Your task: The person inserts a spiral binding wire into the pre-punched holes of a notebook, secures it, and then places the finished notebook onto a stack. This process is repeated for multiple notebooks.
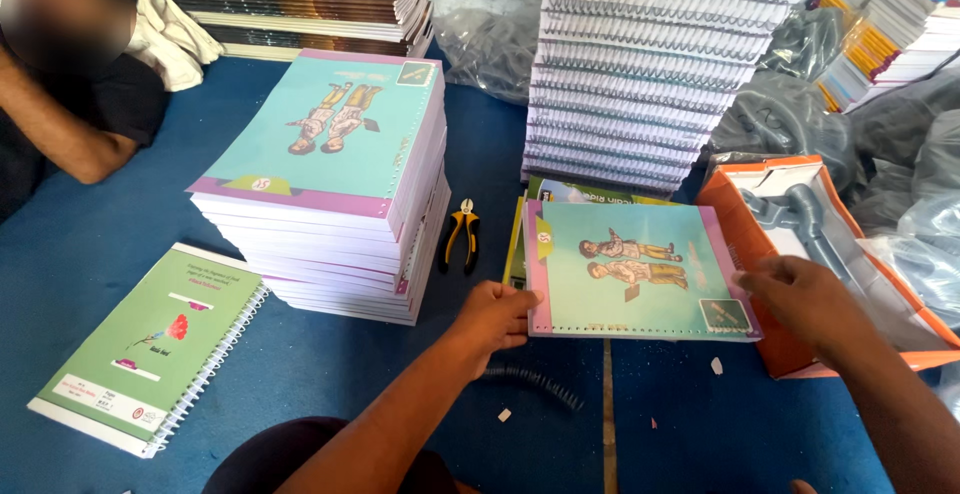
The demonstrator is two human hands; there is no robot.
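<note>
A green spiral-bound notebook [150, 349] is seen at left, beside a tall stack of teal-covered books [335, 184] and yellow-handled pliers [461, 234]. A teal-covered book [635, 269], lying on the blue surface [330, 364], is gripped at its left edge by the left hand [495, 316] and pinched at its right edge by the right hand [800, 299], beside an orange box [800, 354].

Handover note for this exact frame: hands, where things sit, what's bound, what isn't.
Left hand grips the left edge of the teal-cover notebook; right hand holds its right edge. It lies flat on green-cover books on the blue surface.
Black spiral coil lies loose by the left wrist; yellow-handled pliers sit beside the unbound teal stack.
Done: spiral-bound stack behind, green bound notebook far left.
Left: held notebook shows no coil.
</note>
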